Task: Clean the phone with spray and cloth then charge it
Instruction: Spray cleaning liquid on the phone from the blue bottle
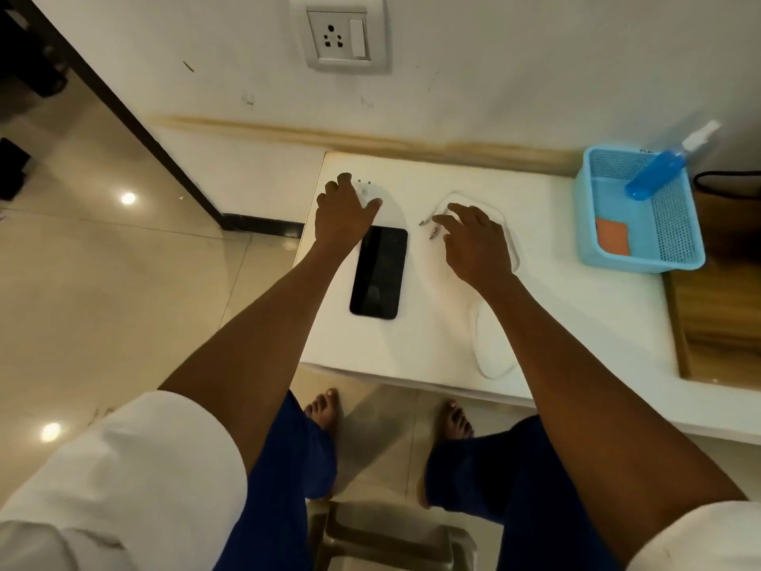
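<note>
The black phone (pixel 379 272) lies screen up on the white counter (pixel 568 311). Just behind its top edge, my left hand (pixel 341 212) grips a white charger adapter (pixel 365 190), whose pins point toward the wall. To the right of the phone, my right hand (pixel 473 241) hovers with relaxed fingers over the white charging cable (pixel 494 366). Its fingertips are next to the cable's plug end (pixel 431 230). A blue spray bottle (pixel 654 171) and an orange cloth (pixel 612 236) are in a blue basket (pixel 679 224) at the counter's right.
A wall socket with a switch (pixel 339 35) is above the counter on the white wall. A wooden surface (pixel 720 315) adjoins the counter on the right. My bare feet and a plastic stool (pixel 391 541) are below on the tiled floor.
</note>
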`<move>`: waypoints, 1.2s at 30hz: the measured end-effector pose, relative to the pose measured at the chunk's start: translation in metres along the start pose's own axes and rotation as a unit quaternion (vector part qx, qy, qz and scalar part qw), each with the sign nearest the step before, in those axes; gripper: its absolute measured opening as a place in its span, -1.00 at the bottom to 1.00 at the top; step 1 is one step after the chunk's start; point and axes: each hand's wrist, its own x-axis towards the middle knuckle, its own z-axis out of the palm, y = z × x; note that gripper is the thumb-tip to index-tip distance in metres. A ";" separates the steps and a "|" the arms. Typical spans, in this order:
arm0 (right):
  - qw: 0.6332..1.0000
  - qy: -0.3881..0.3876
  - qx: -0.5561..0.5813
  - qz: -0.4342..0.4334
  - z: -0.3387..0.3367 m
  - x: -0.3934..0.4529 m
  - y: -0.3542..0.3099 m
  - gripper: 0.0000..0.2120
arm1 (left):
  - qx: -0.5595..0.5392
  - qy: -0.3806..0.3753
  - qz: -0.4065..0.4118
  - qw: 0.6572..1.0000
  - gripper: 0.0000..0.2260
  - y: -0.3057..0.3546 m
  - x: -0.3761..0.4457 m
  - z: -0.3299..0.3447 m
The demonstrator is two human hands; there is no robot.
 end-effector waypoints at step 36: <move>0.986 -0.092 0.137 0.010 0.023 -0.069 -0.038 0.14 | -0.313 -0.049 -0.166 0.934 -0.60 -0.010 -0.098 0.013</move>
